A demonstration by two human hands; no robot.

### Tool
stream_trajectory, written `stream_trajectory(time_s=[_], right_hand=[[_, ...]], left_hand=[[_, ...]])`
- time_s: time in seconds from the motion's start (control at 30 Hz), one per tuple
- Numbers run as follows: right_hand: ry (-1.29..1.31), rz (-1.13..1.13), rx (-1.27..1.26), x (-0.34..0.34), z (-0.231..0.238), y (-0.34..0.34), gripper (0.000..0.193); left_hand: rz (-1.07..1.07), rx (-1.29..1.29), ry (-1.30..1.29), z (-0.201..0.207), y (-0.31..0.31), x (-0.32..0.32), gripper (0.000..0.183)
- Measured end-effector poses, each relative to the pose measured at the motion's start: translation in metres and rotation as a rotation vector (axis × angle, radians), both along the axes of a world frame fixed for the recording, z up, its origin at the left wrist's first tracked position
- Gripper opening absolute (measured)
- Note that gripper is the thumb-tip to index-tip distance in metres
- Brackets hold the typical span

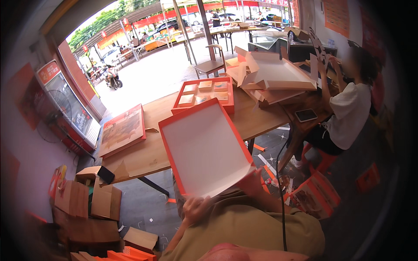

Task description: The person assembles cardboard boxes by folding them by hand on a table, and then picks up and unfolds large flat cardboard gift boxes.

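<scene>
A large shallow box lid [202, 150], white inside with red-orange edges, is tilted in front of me, its inside facing up. My left hand [194, 210] is closed on its lower left corner. At the lower right corner my right hand [251, 182] is closed round the edge, partly hidden by the lid and blurred. Just beyond the lid, a red-orange gift box [226, 105] stands uncovered on the wooden table [152, 163], with several small cream boxes [205, 85] inside. Left of it lies a closed box [124, 130] with a printed top.
Unfolded cardboard boxes [278, 71] are piled at the table's far right. A person [348, 108] sits there handling a card piece, near a phone [306, 115]. Cartons [106, 202] and a dark phone [106, 175] are at the left; scraps and a cable [283, 209] are at the right.
</scene>
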State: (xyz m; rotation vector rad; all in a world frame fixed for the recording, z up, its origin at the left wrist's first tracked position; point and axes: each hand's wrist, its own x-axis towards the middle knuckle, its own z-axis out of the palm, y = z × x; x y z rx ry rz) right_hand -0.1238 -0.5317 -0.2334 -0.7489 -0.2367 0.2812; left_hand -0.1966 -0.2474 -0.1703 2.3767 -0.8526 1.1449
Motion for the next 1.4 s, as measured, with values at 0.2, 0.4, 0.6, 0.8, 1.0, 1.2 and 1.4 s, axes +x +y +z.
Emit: stream_trajectory(time_s=[0.2,0.4,0.6,0.8,1.0,1.2,1.4], right_hand=[[-0.169,0.070,-0.305,-0.035,-0.010,0.054,0.073],[-0.045,-0.124,-0.768,-0.015,-0.011,0.041,0.024],[-0.210,-0.436,-0.625,0.026,0.003,0.002,0.037],[-0.181,-0.518,-0.562,0.062,0.046,-0.063,0.033],[-0.300,-0.458,-0.648,0.064,0.053,-0.080,0.033],[-0.303,-0.473,-0.652,0.057,0.057,-0.072,0.034],[-0.307,-0.446,-0.818,0.033,0.077,-0.050,0.034]], left_hand=[[-0.121,0.086,0.186,0.000,-0.018,0.004,0.036],[-0.311,0.077,0.360,0.011,-0.020,0.002,0.028],[-0.171,-0.126,0.112,0.011,-0.004,0.000,0.033],[0.435,-0.323,0.148,0.023,0.057,0.021,0.067],[0.245,-0.785,0.724,-0.011,0.087,0.031,0.067],[0.347,-0.765,0.553,-0.052,0.078,0.026,0.063],[0.654,-0.421,0.203,-0.049,0.083,0.031,0.063]])
